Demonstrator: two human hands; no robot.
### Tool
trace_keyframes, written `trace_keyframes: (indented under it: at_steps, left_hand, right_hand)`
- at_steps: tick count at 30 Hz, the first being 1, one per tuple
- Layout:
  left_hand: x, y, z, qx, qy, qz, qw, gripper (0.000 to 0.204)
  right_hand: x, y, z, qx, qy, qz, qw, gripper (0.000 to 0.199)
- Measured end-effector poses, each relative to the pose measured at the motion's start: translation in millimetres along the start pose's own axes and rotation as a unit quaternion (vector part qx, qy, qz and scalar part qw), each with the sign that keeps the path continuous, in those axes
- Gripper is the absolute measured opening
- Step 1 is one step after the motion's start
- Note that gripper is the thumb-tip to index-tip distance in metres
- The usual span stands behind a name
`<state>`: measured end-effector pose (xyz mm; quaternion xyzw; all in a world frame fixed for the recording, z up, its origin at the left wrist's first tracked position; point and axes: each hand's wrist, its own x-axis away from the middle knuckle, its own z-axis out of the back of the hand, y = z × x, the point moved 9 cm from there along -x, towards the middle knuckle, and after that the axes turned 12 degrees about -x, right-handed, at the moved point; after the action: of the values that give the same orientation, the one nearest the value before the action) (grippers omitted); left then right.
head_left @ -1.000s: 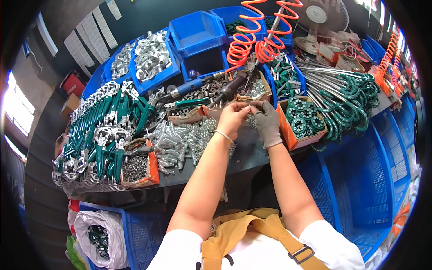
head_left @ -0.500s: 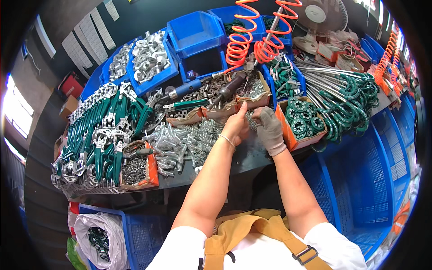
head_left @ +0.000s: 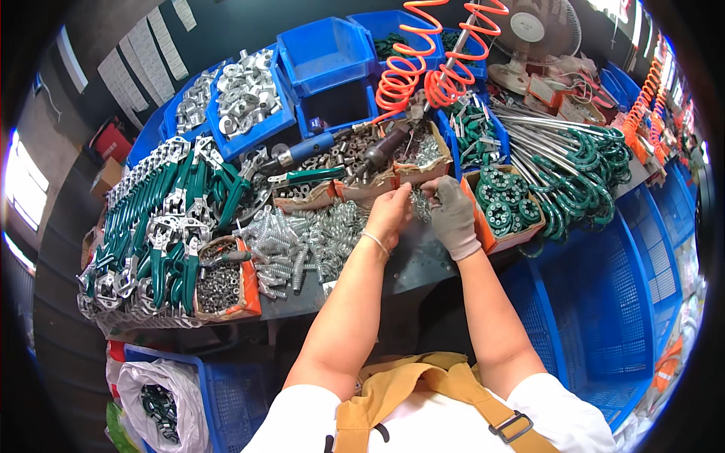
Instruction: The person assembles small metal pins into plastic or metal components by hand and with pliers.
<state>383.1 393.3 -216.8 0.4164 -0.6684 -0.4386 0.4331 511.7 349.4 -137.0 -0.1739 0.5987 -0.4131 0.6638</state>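
Observation:
My left hand (head_left: 390, 217), bare with a bracelet at the wrist, is over the bench just in front of the small cardboard boxes. Its fingers are curled in, and whatever they hold is hidden. My right hand (head_left: 453, 213) wears a grey glove, with thumb and forefinger pinched near the left fingertips; I cannot make out anything in the pinch. Between the hands lie some small metal coil springs (head_left: 421, 205). A larger pile of springs (head_left: 291, 245) spreads left of my left hand. Right of my glove stands an orange box (head_left: 483, 219) of round green parts (head_left: 504, 200).
Two power drivers, one blue (head_left: 313, 147) and one dark (head_left: 387, 151), lie across boxes of small metal parts. Orange coiled hoses (head_left: 400, 79) hang above. Green-handled clamps (head_left: 155, 204) crowd the left; green-ended rods (head_left: 581, 166) the right. Blue bins (head_left: 325, 57) stand behind.
My left thumb, which stuck up, has lowered, and the left hand has turned slightly. Both hands' fingertips have come closer together. The whole view has shifted a little.

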Motion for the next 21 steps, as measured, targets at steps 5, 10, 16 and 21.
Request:
trace_keyframes:
  at_steps: [5, 10, 16, 21]
  left_hand:
    - [5.2, 25.0, -1.7, -0.164, 0.092, -0.134, 0.973, 0.025]
    - [7.7, 28.7, -12.7, -0.073, -0.005, -0.184, 0.98, 0.03]
    - [2.2, 25.8, -4.1, -0.113, 0.032, -0.176, 0.977, 0.026]
    - [5.1, 24.9, -14.0, -0.079, -0.002, -0.178, 0.981, 0.025]
  right_hand:
    - [1.3, 15.5, -2.3, -0.055, 0.067, -0.086, 0.992, 0.029]
    - [1.9, 42.4, -10.4, -0.313, 0.099, -0.241, 0.913, 0.028]
    - [4.5, 40.4, -10.0, -0.3, 0.094, -0.256, 0.914, 0.024]
    - [6.2, 44.7, -11.2, -0.344, 0.084, -0.274, 0.894, 0.027]
